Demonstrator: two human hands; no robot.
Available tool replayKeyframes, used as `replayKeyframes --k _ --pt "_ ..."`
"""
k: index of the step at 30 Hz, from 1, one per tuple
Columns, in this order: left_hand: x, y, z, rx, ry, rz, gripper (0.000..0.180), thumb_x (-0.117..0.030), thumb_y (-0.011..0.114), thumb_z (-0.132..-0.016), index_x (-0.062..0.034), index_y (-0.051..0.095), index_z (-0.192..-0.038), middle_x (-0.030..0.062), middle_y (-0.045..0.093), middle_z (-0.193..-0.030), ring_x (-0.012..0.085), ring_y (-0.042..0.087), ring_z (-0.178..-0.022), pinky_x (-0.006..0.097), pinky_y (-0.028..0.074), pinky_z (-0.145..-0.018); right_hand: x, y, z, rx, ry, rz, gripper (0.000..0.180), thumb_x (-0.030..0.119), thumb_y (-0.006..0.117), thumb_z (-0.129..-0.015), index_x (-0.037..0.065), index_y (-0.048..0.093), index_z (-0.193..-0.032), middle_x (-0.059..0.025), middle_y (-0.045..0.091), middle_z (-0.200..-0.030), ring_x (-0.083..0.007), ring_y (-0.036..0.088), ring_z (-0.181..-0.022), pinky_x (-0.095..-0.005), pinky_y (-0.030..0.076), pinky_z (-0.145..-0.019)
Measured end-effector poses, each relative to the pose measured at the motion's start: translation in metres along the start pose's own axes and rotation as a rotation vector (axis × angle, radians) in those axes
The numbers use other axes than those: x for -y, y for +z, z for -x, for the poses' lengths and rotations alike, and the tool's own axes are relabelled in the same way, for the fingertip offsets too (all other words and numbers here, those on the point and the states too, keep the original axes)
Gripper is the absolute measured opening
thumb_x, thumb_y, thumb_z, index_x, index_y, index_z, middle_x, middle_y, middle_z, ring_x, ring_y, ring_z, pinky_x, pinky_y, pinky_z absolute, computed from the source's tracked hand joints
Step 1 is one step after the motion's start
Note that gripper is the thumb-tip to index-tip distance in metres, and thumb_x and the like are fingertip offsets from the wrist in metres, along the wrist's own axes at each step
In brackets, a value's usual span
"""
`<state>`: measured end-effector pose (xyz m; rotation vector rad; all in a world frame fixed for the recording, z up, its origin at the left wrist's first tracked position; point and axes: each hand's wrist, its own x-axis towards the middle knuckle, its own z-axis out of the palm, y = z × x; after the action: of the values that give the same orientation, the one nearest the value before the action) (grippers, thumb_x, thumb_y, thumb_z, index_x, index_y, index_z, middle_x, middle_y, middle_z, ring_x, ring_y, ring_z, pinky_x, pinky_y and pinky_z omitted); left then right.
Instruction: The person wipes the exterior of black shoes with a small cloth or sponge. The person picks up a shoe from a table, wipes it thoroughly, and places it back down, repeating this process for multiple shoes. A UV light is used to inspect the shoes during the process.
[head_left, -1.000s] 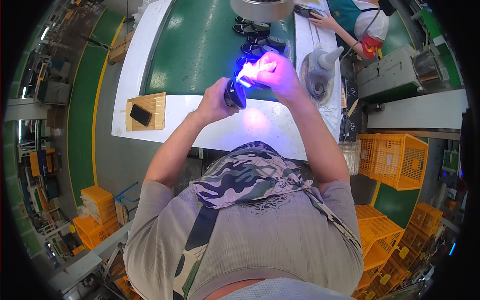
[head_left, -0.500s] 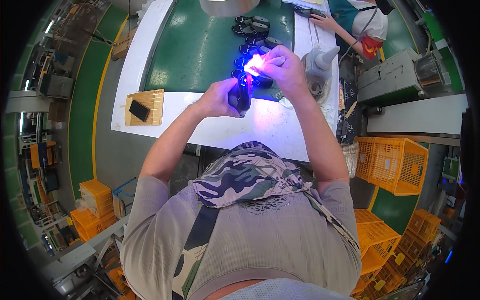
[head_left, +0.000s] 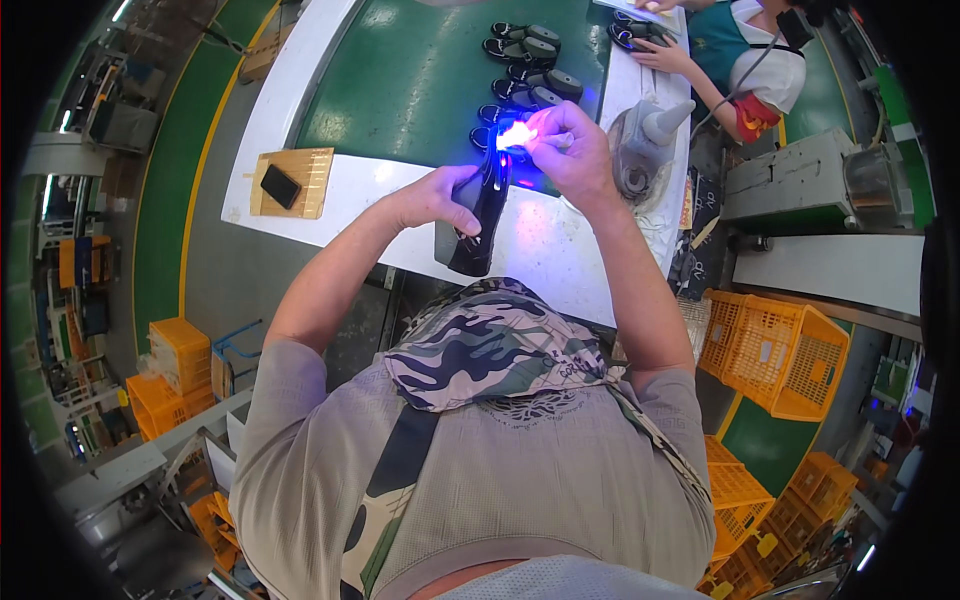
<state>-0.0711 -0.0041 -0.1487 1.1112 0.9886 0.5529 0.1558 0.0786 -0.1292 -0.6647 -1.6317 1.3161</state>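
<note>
My left hand [head_left: 436, 200] is wrapped round a glossy black shoe [head_left: 487, 222], held tilted over the near edge of the white table. Its far end reaches a bright violet-white glow [head_left: 517, 134]. My right hand [head_left: 575, 155] is closed at that end, thumb and fingers pinched together. A small pale thing shows between those fingers, but the glare hides what it is. Just beyond my hands, several dark shoes [head_left: 525, 50] lie in a line on the green work surface [head_left: 400, 85].
Right of my right hand stands a white bottle with a pointed nozzle [head_left: 660, 130]. A phone [head_left: 281, 186] lies on a cardboard piece [head_left: 313, 190] at left. At far right, a co-worker's hand [head_left: 662, 55] touches dark shoes. Yellow crates [head_left: 775, 350] stand right of the table.
The shoe in my left hand has turned and come nearer my body, so more of its length shows. My right hand stays at the glow. The whole view has shifted slightly.
</note>
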Motion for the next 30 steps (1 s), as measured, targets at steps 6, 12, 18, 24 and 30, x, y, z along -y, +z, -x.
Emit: replayKeyframes --k 6,12,18,24,30 --pt "0.028 0.009 0.003 -0.111 0.05 0.215 0.061 -0.015 0.079 -0.065 0.0003 0.055 -0.12 0.0049 0.063 -0.097 0.015 0.061 -0.088 0.029 0.05 -0.081 -0.021 0.012 0.014 0.02 0.017 -0.095 0.018 -0.003 0.068 -0.076 0.003 0.051 -0.081 -0.008 0.06 -0.091 -0.0113 0.057 -0.085 -0.0263 0.05 -0.073" --pt "0.042 0.022 0.014 -0.211 0.059 0.518 0.053 -0.016 0.073 -0.072 0.0024 0.056 -0.118 0.0094 0.065 -0.1 0.0193 0.065 -0.089 0.033 0.051 -0.086 -0.032 0.026 0.033 0.129 0.117 -0.229 0.016 -0.003 0.065 -0.074 0.003 0.051 -0.079 -0.0092 0.06 -0.088 -0.0141 0.058 -0.084 -0.0289 0.05 -0.074" --pt "0.076 0.026 0.029 -0.486 0.1 0.695 0.049 -0.018 0.07 -0.078 0.0029 0.053 -0.119 0.0147 0.066 -0.104 0.0254 0.067 -0.092 0.041 0.053 -0.09 -0.034 0.029 0.044 0.332 0.127 -0.194 0.013 -0.002 0.059 -0.071 0.003 0.049 -0.077 -0.0109 0.06 -0.087 -0.0175 0.058 -0.084 -0.0323 0.049 -0.076" --pt "0.107 0.039 0.052 -0.685 0.255 0.929 0.05 -0.021 0.072 -0.079 0.0012 0.054 -0.12 0.0135 0.067 -0.106 0.0261 0.066 -0.095 0.042 0.052 -0.092 -0.051 0.027 0.048 0.418 0.161 -0.244 0.014 -0.002 0.063 -0.073 0.003 0.052 -0.08 -0.0105 0.061 -0.089 -0.0153 0.057 -0.082 -0.0292 0.05 -0.073" --pt "0.129 0.05 0.072 -0.708 0.504 1.125 0.055 -0.023 0.071 -0.08 -0.0003 0.053 -0.126 0.0128 0.064 -0.118 0.0288 0.062 -0.108 0.045 0.044 -0.103 -0.059 0.059 0.051 0.256 0.412 -0.483 0.019 -0.002 0.071 -0.077 0.004 0.054 -0.083 -0.0004 0.053 -0.076 -0.0091 0.052 -0.069 -0.0261 0.047 -0.065"
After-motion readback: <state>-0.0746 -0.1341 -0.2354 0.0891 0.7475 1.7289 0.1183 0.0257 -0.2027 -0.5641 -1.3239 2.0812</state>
